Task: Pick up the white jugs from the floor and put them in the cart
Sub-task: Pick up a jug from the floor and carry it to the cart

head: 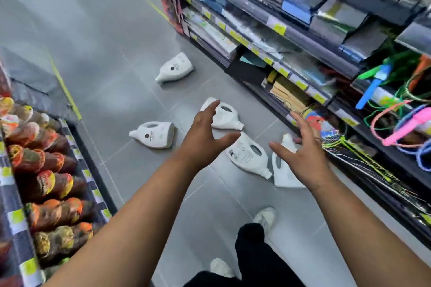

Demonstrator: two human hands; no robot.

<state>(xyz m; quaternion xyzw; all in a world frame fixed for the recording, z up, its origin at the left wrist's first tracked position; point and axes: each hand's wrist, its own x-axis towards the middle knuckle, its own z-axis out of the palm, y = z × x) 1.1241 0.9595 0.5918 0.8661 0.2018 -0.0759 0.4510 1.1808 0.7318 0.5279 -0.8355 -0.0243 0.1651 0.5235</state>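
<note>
Grey tiled floor (112,58) — five white jugs (175,68) on their sides.

Five white jugs (175,68) on a plain grey tiled floor (112,30), a couple with a small dark round logo, brownish I think, it's blurry. Yellow line (65,91) painted across the floor. Dark shelves (326,53) with yellow-green price tags (279,28). Left rack has orange, red and yellow packs (46,182). Black trousers (256,258), white shoes (265,216).
</note>
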